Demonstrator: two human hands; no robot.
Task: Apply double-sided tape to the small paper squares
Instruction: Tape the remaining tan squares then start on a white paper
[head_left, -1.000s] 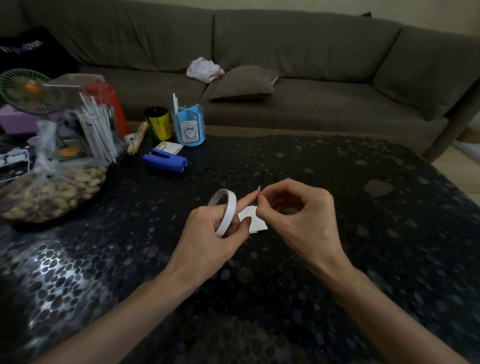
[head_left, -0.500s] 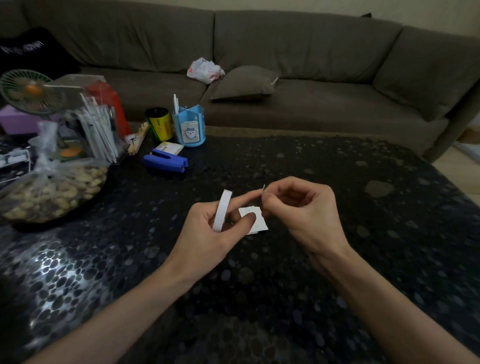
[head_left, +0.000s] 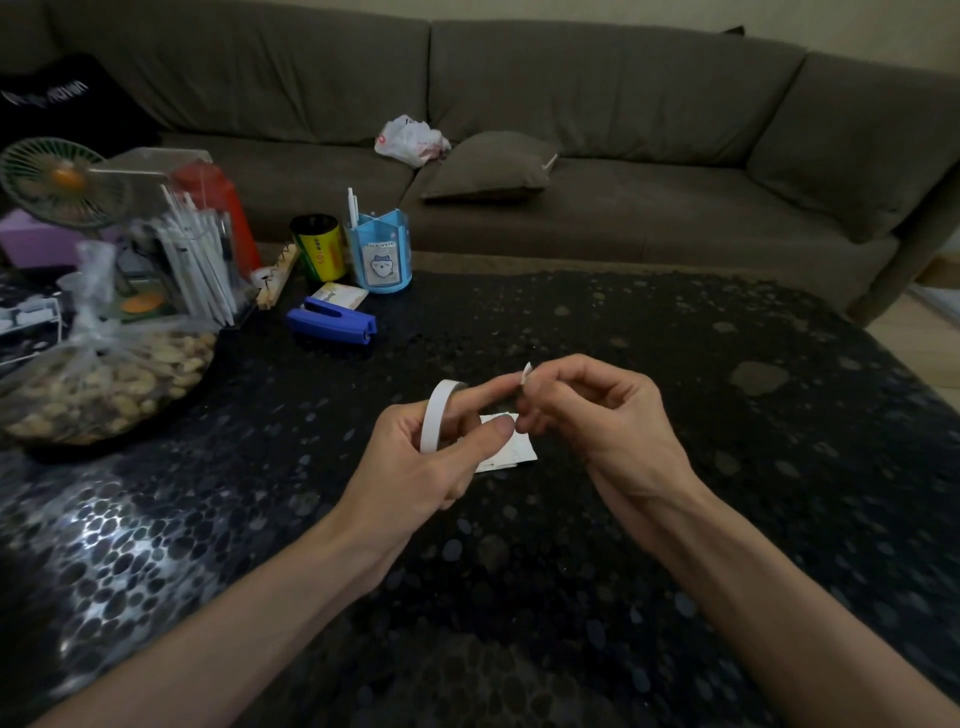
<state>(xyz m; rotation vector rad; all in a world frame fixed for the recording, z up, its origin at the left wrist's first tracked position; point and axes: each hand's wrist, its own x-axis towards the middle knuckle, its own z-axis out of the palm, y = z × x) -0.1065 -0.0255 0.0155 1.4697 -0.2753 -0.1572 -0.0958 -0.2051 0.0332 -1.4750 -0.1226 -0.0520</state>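
Note:
My left hand (head_left: 431, 457) holds a white roll of double-sided tape (head_left: 439, 413) upright, its fingers passing through the ring and the index finger stretched toward my right hand. My right hand (head_left: 592, 415) pinches a small white tape end (head_left: 526, 373) between thumb and forefinger, just above the left index fingertip. Small white paper squares (head_left: 511, 451) lie stacked on the black table under and between both hands, partly hidden by the left thumb.
A blue stapler (head_left: 332, 322), a blue pen holder (head_left: 379, 257), a yellow can (head_left: 318, 253), a clear box of pens (head_left: 192, 260) and a bag of nuts (head_left: 98, 384) crowd the table's far left. The black pebble-patterned table (head_left: 675, 364) fronts a brown sofa (head_left: 571, 156).
The tape roll has tilted slightly in my left hand. My right hand has drawn the pinched tape end a little right and up, away from the roll.

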